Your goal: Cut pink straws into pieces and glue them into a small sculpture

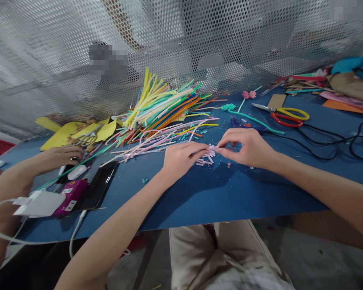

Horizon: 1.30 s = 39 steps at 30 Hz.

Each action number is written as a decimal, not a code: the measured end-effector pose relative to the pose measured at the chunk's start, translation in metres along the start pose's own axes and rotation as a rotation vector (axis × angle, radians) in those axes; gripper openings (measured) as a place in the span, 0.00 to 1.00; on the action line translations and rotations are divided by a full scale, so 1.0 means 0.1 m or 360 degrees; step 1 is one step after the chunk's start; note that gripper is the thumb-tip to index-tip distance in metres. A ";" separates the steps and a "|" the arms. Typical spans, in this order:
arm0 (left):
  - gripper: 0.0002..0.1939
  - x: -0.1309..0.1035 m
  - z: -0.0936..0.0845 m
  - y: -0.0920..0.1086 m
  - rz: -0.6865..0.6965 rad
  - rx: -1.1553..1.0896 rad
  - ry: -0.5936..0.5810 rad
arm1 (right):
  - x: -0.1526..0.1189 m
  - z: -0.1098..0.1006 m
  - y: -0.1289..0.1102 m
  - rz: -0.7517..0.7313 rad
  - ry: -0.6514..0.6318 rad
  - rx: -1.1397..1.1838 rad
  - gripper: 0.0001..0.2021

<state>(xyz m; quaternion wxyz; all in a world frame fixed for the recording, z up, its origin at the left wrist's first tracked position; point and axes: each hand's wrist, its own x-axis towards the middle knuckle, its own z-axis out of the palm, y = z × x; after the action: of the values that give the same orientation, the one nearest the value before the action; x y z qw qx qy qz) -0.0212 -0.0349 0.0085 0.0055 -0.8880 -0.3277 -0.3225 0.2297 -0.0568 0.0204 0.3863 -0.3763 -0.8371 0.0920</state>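
My left hand and my right hand meet over the blue table, fingertips pinched on a small pale pink piece between them. Just below the fingertips lie several short pink cut pieces. Small teal bits are scattered behind my left hand. Long loose pipe cleaners lie behind and left of it, in front of a big multicoloured bundle. A teal fuzzy shape on a stem rests behind my right hand, near a pink fuzzy one.
Scissors with red and yellow handles and black cables lie at the right. Another person's hand is at the left, near a phone, a purple box and a white charger. A perforated metal screen stands behind.
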 end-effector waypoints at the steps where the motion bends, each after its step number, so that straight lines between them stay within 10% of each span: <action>1: 0.12 0.00 0.00 0.00 -0.0005 0.0006 0.0002 | 0.00 -0.01 0.01 0.0000 -0.0010 -0.0014 0.10; 39: 0.08 -0.01 0.00 -0.03 -0.0222 0.0165 0.0052 | 0.06 -0.34 0.55 -0.0060 -0.0627 -0.0152 0.14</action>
<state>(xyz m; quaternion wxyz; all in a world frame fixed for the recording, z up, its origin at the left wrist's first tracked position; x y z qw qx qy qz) -0.0235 -0.0330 0.0076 0.0344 -0.8563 -0.4047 -0.3192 0.2820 -0.0191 0.0228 0.1985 -0.3533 -0.9067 0.1167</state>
